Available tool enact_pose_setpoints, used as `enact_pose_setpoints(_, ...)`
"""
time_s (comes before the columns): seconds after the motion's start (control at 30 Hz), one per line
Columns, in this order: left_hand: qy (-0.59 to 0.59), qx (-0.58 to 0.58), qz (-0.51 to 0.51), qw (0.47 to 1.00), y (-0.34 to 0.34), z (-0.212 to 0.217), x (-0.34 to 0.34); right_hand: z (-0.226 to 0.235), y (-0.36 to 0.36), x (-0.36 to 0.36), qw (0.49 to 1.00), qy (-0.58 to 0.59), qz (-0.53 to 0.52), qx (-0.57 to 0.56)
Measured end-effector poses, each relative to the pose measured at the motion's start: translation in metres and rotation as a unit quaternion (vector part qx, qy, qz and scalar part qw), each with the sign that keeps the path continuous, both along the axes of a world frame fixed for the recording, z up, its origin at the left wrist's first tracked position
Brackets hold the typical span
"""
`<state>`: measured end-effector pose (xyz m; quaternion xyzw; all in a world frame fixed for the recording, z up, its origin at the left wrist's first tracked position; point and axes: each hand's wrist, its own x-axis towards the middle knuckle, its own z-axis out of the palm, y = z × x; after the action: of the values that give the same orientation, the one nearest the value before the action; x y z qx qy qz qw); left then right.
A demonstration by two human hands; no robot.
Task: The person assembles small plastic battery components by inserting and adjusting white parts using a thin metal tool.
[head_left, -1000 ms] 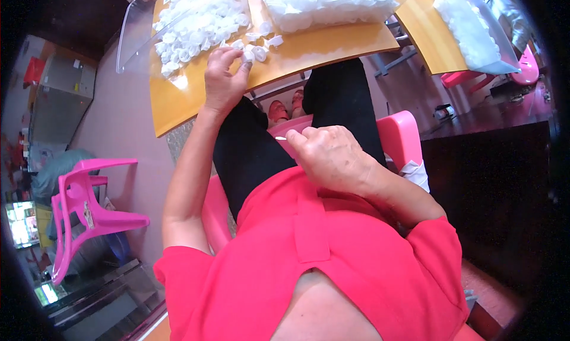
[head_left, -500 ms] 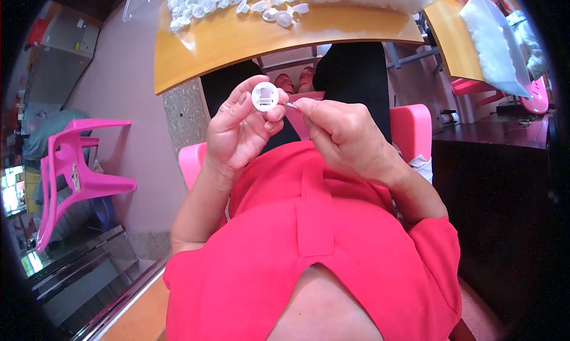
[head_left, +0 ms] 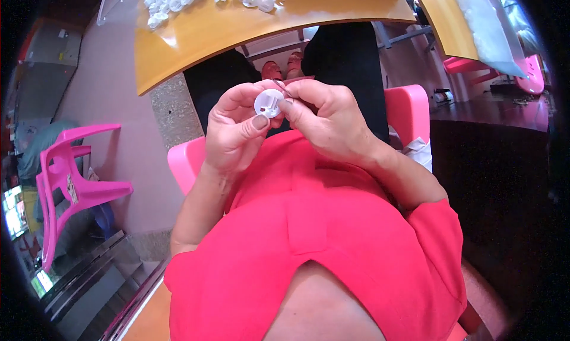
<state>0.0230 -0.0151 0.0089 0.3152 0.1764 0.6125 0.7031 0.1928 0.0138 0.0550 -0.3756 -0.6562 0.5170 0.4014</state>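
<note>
A small white round plastic part [head_left: 269, 103] with a slotted face is pinched between the thumb and fingers of my left hand [head_left: 237, 127]. My right hand [head_left: 332, 118] is closed on a thin metal piece [head_left: 279, 86], of which only a short dark length shows; its kind cannot be made out. The right thumb tip presses at the right rim of the round part, so the two hands meet there above my lap. Fingers hide the back of the part.
Several loose white plastic caps [head_left: 178, 1] lie on the yellow wooden table [head_left: 196, 50] ahead. A clear bag of white pieces [head_left: 484, 26] rests at the far right. A pink plastic chair [head_left: 71, 175] stands left; a dark cabinet [head_left: 481, 181] is at my right.
My right hand has moved left and in to the round part, its thumb now at the rim. The part has tilted, and the left thumb has come down to its lower edge. The view has shifted slightly.
</note>
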Motion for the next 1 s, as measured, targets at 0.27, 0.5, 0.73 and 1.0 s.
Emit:
enact_pose_setpoints(0.27, 0.098, -0.011, -0.034, 0.995, -0.001, 0.002, -0.009, 0.005, 0.01, 0.013, 0.989, -0.125, 0.057, 0.057)
enact_pose_setpoints(0.5, 0.131, 0.0, 0.041, 0.99, 0.004, 0.013, -0.023, 0.005, 0.011, 0.02, 0.943, -0.218, 0.091, 0.233)
enact_pose_setpoints(0.73, 0.162, 0.024, 0.084, 0.983, 0.001, 0.014, -0.021, 0.004, 0.004, 0.015, 0.924, -0.255, 0.116, 0.26)
enact_pose_setpoints(1.0, 0.204, 0.018, 0.098, 0.974, -0.002, 0.014, -0.02, 0.007, 0.001, 0.014, 0.887, -0.317, 0.093, 0.324)
